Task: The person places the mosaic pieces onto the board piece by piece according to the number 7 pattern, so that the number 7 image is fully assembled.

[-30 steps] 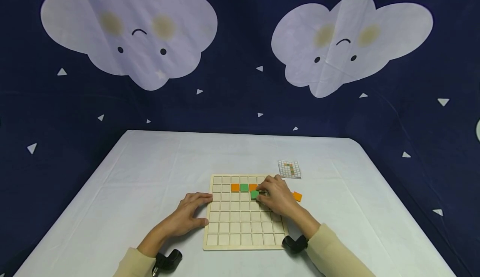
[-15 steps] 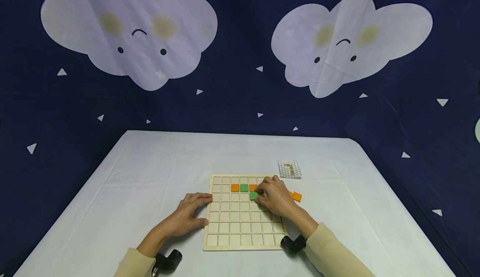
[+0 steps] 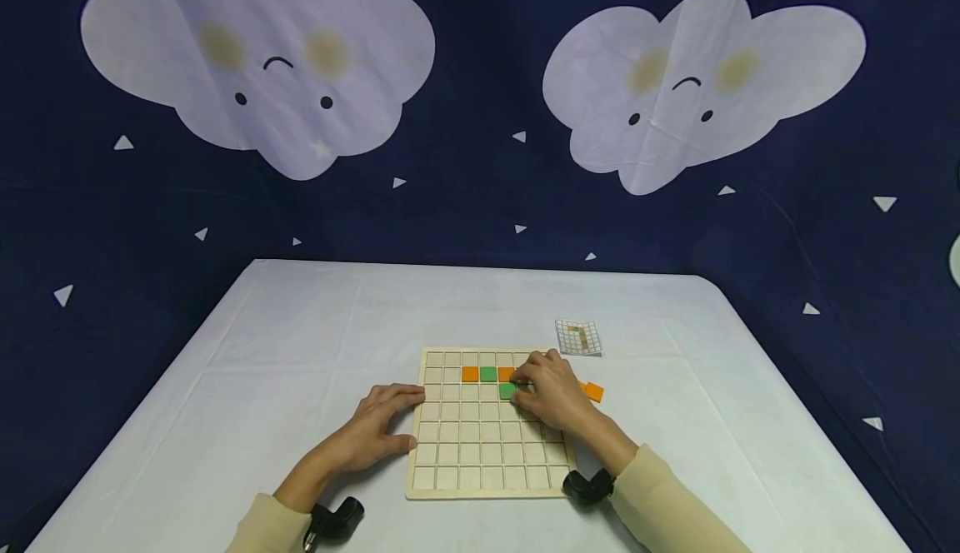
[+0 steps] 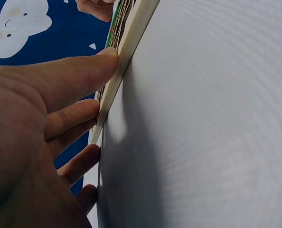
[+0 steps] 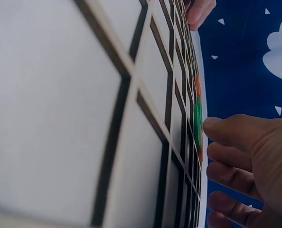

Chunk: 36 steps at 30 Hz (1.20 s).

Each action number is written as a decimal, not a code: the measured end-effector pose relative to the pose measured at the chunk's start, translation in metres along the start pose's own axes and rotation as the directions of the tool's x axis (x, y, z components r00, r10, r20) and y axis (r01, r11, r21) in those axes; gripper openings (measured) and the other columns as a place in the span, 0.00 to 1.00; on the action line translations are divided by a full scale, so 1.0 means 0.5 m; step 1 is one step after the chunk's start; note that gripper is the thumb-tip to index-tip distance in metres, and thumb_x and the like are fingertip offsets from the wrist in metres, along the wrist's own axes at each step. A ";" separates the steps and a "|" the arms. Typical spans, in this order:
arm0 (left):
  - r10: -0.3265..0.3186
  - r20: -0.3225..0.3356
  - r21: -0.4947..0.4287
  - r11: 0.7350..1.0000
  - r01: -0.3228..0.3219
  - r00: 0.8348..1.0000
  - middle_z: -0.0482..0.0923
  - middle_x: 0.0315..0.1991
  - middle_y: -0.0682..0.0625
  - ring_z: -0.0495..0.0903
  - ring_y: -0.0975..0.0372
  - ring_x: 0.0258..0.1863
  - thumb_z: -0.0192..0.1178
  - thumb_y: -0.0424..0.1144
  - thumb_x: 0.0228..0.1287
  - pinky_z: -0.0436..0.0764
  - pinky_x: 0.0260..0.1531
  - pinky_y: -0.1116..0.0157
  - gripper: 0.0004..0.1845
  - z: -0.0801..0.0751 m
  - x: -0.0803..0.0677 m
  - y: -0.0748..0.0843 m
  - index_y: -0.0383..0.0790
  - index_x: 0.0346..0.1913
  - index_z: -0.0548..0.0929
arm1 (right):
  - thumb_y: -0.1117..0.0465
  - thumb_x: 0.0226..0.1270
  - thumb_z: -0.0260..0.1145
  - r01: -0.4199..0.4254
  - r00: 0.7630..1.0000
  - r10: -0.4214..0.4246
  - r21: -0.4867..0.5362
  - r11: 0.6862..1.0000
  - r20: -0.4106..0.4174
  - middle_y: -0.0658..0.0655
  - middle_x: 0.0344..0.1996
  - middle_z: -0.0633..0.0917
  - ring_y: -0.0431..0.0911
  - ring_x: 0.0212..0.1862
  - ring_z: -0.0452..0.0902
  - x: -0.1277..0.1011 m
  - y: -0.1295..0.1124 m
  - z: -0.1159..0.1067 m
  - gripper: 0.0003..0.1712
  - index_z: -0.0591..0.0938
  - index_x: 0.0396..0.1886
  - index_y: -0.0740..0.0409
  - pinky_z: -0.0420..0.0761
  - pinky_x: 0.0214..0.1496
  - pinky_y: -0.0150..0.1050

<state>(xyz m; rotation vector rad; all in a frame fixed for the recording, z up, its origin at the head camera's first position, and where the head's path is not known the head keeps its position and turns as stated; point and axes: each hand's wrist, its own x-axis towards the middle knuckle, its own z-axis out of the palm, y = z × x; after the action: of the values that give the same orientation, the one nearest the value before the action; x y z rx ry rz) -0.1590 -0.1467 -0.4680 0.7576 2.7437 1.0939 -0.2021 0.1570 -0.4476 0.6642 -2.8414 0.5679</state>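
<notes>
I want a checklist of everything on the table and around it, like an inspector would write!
Surface: white table, covered with a cloth.
Job's things: wooden grid board; row of orange, green, orange tiles; one green tile below.
Clutter: pattern card; spare orange tile off the board.
Hands: left hand rests on the board's left edge; right hand touches the green tile.
Cables: nothing seen.
Surroundings: dark blue cloud backdrop.

Grid board (image 3: 487,453) at table (image 3: 300,353) centre. Left hand (image 3: 378,428) against board's left edge; right hand (image 3: 551,395) on board's far right. Card (image 3: 579,337) behind board. 1 loose tile (image 3: 595,391) right of board.
</notes>
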 end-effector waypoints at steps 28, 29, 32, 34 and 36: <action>0.017 -0.004 0.001 1.000 -0.017 1.000 0.67 0.65 0.47 0.60 0.50 0.64 0.66 0.39 0.54 0.55 0.60 0.43 0.31 -0.002 -0.001 0.000 0.37 0.62 0.72 | 0.56 0.47 0.74 -0.146 0.978 0.148 0.025 0.989 -0.144 0.50 0.35 0.81 0.44 0.36 0.66 -0.062 0.087 -0.061 0.17 0.86 0.39 0.56 0.63 0.42 0.39; 0.017 -0.004 0.002 1.000 -0.017 1.000 0.67 0.65 0.47 0.60 0.50 0.64 0.66 0.39 0.54 0.56 0.60 0.43 0.31 -0.002 -0.001 0.000 0.37 0.62 0.72 | 0.56 0.47 0.74 -0.151 0.977 0.152 0.023 0.988 -0.151 0.51 0.35 0.81 0.44 0.37 0.67 -0.064 0.091 -0.062 0.17 0.86 0.38 0.56 0.63 0.42 0.39; 0.016 -0.004 0.004 1.000 -0.016 1.000 0.67 0.65 0.47 0.60 0.50 0.64 0.66 0.39 0.54 0.56 0.60 0.43 0.31 -0.001 -0.001 0.000 0.37 0.62 0.72 | 0.56 0.47 0.74 -0.170 0.973 0.172 0.026 0.985 -0.156 0.52 0.37 0.82 0.45 0.37 0.67 -0.072 0.101 -0.065 0.18 0.86 0.39 0.57 0.64 0.42 0.40; 0.016 -0.005 0.005 1.000 -0.016 1.000 0.67 0.65 0.47 0.60 0.50 0.64 0.66 0.40 0.54 0.56 0.60 0.43 0.31 -0.001 -0.001 0.000 0.37 0.62 0.72 | 0.55 0.47 0.74 -0.187 0.970 0.188 0.022 0.982 -0.153 0.53 0.37 0.82 0.46 0.38 0.68 -0.076 0.107 -0.066 0.19 0.85 0.40 0.58 0.64 0.42 0.41; 0.016 -0.005 0.004 1.000 -0.016 1.000 0.67 0.65 0.47 0.60 0.50 0.64 0.66 0.40 0.54 0.56 0.60 0.43 0.31 -0.001 -0.001 -0.001 0.37 0.62 0.72 | 0.55 0.47 0.74 -0.201 0.968 0.201 0.016 0.980 -0.154 0.53 0.37 0.82 0.47 0.38 0.68 -0.081 0.115 -0.066 0.19 0.85 0.40 0.58 0.65 0.42 0.42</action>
<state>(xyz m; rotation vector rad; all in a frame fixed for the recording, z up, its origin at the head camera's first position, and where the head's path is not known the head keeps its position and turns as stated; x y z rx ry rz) -0.1587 -0.1475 -0.4679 0.7799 2.7495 1.0956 -0.1899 0.2336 -0.4458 0.3174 -2.7782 0.6206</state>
